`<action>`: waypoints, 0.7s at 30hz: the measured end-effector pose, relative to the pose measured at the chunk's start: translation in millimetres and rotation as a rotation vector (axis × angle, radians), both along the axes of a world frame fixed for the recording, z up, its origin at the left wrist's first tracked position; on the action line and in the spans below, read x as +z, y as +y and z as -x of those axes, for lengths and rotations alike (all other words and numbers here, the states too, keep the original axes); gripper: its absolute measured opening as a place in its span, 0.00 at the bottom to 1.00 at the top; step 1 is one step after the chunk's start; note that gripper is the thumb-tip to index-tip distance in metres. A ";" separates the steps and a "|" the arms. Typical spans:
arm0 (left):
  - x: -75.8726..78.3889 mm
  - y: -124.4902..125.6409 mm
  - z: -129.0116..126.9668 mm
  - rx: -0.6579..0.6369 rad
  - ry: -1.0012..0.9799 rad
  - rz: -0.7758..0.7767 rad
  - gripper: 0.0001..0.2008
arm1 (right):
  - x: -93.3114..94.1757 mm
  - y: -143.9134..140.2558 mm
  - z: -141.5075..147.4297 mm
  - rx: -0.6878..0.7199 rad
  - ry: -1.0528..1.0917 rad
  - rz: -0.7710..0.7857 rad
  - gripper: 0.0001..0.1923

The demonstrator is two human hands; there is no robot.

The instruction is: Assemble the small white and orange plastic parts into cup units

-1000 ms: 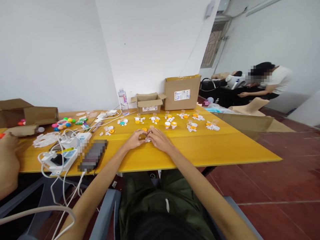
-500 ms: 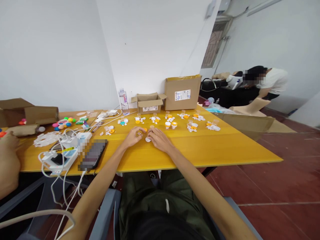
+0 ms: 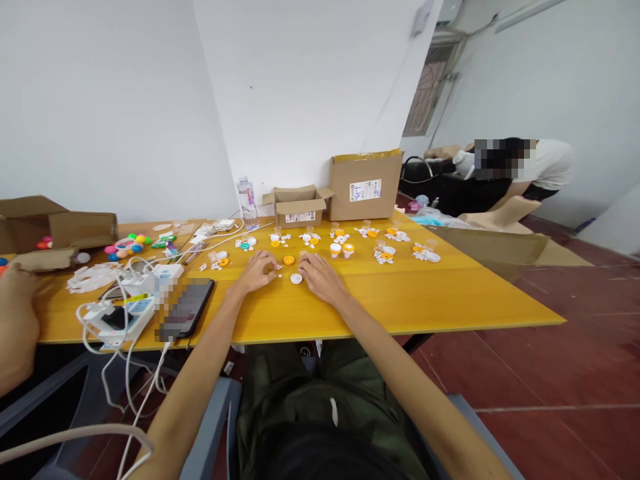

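Resting left hand (image 3: 257, 272) and right hand (image 3: 320, 277) palm-down on yellow table (image 3: 425, 293), fingers loosely curled, gripping nothing; flanking white cap (image 3: 297, 279); orange cap (image 3: 289, 260) lying just beyond.

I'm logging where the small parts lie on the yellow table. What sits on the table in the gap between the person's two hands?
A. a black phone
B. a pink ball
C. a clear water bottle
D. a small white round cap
D: a small white round cap lies on the yellow table between the left hand and the right hand, touched by neither as far as the view shows.
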State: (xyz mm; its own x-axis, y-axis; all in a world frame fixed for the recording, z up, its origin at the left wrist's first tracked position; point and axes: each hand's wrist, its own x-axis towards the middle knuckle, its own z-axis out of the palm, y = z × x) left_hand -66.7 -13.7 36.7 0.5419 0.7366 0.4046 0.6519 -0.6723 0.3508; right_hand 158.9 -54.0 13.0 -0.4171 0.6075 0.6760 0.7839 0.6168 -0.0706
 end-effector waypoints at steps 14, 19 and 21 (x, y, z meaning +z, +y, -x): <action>-1.3 -3.1 -5.4 -0.038 0.013 0.012 0.04 | -1.5 0.7 -0.3 0.014 0.009 0.014 0.11; -0.6 -4.7 -6.9 -0.064 0.022 0.012 0.04 | -0.1 -0.3 -0.7 0.016 -0.011 0.033 0.09; -0.9 -4.5 -7.3 -0.073 0.020 0.011 0.04 | 0.9 -1.3 -0.6 0.009 -0.020 0.044 0.09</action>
State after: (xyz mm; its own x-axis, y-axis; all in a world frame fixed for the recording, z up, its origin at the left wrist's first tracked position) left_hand -59.3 -18.2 35.8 0.6022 0.6993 0.3852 0.6081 -0.7144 0.3463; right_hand 159.5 -55.3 13.9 -0.4357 0.6325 0.6404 0.7800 0.6204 -0.0820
